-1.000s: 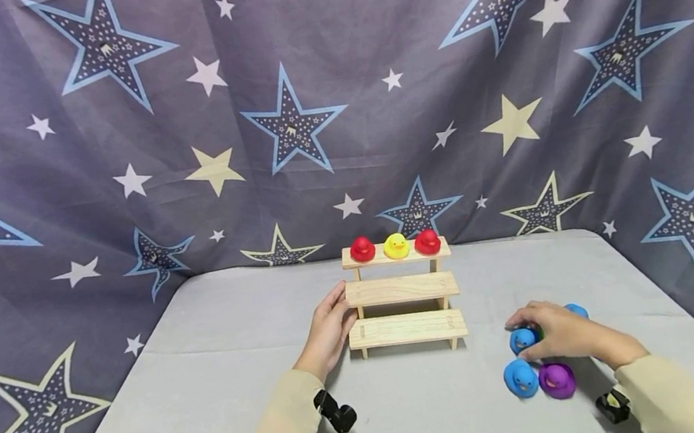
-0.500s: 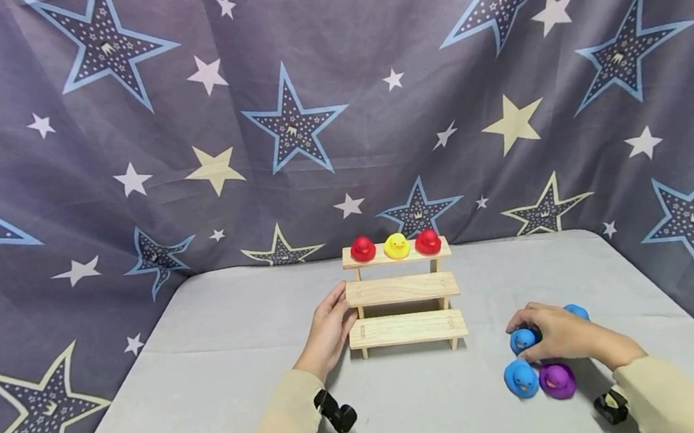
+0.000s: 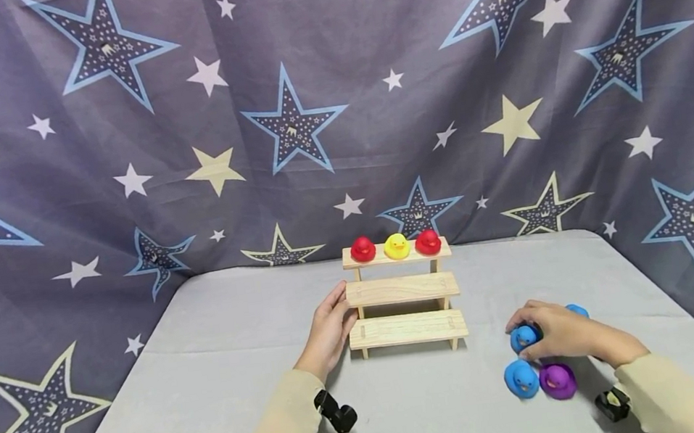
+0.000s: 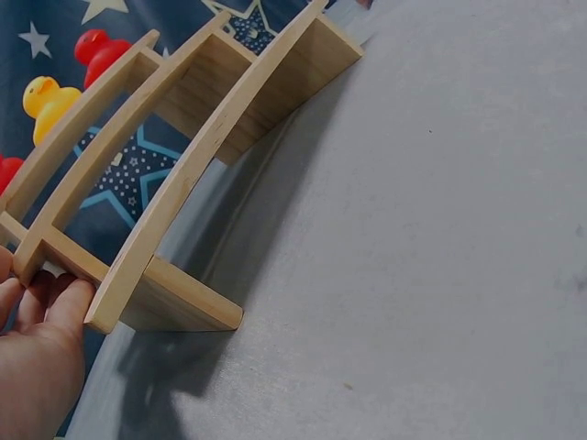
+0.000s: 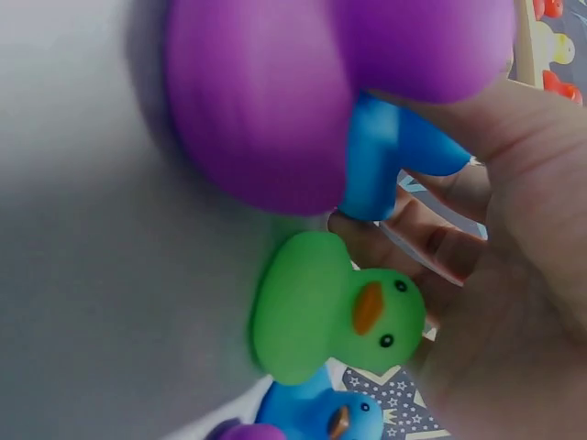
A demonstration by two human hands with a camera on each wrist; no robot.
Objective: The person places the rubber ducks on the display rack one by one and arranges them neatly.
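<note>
My left hand (image 3: 327, 329) grips the left side of a three-tier wooden stand (image 3: 401, 288), at its middle tier. In the left wrist view, the fingers (image 4: 64, 302) bend against the stand's side support. On the right, my right hand (image 3: 556, 331) holds a blue rubber duck (image 3: 524, 336) between thumb and fingers. Another blue duck (image 3: 522, 378) and a purple duck (image 3: 557, 380) sit just in front of that hand. A green duck (image 5: 307, 307) stands under the palm in the right wrist view; the hand hides it in the head view.
Two red ducks, left (image 3: 362, 249) and right (image 3: 427, 242), flank a yellow duck (image 3: 396, 246) on the top tier. A further blue duck (image 3: 577, 310) shows behind the right hand. Grey cloth covers the table (image 3: 223, 379); a star-patterned curtain (image 3: 332, 101) hangs behind.
The blue duck in my right hand has shifted very slightly up and to the right between the fingers. My left hand and the stand stay in place.
</note>
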